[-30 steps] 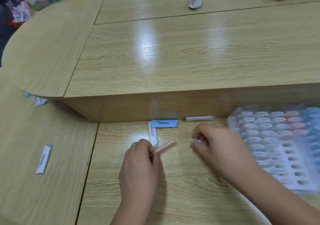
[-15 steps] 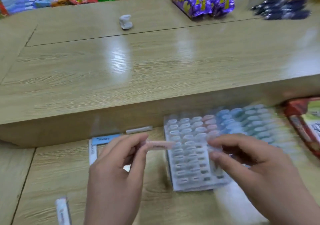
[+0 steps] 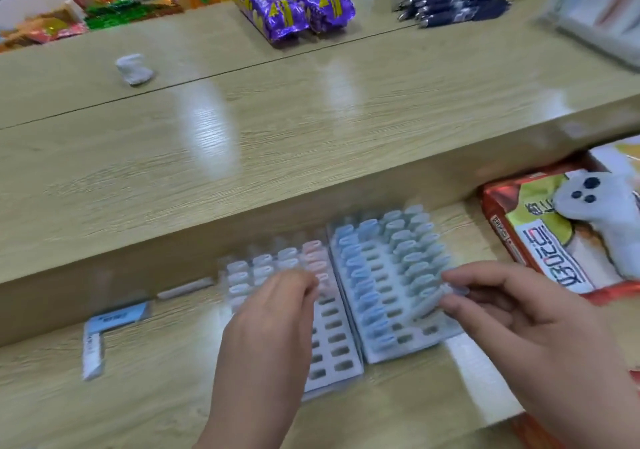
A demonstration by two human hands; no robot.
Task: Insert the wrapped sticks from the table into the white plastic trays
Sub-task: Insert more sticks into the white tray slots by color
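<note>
Head view: two white plastic trays lie side by side on the lower surface (image 3: 138,396) at centre frame, edges touching. The left tray (image 3: 341,376) carries white and pink wrapped sticks (image 3: 263,261) in its far rows; its near slots are vacant. The right tray (image 3: 398,353) carries columns of blue wrapped sticks (image 3: 360,282) along its left side and far rows.

The left hand (image 3: 273,327) hovers over the left tray, fingers curled, tips at the pink column. Motion blur prevents telling whether it pinches a stick.

The right hand (image 3: 519,317) is at the right edge of the right tray. Thumb and fingers are clamped on a pale wrapped stick (image 3: 426,305), which angles down and left over the tray.

Three loose sticks lie on the surface left of the trays: a white stick (image 3: 185,288), a blue stick (image 3: 121,315) and a second white stick (image 3: 92,351).

A red snack packet (image 3: 540,248) lies at right. On the raised counter (image 3: 311,137) at the top of the frame are purple packets (image 3: 294,2) and dark pens (image 3: 450,2).
</note>
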